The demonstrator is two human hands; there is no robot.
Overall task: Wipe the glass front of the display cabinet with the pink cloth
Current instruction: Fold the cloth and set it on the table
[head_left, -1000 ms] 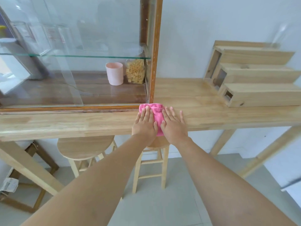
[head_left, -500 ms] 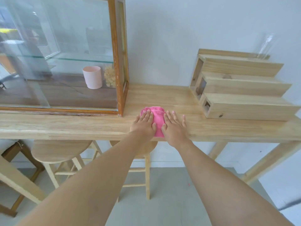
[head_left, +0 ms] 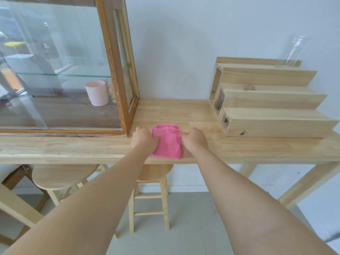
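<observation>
Pink cloth folded, flat on wooden surface near front edge. Left hand grips cloth's left edge, fingers curled; right hand grips right edge, fingers curled. Display cabinet just left of hands, wood frame, glass front. Pink cup inside cabinet. Stepped wooden rack at right. Two stools under surface.

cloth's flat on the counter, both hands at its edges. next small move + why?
Probably lift the pink cloth off the wooden counter and carry it left to the cabinet's glass front. The left hand and right hand each have curled fingers gripping a side edge, the cloth lies folded just right of the cabinet's corner, and the glass is not yet touched.
</observation>
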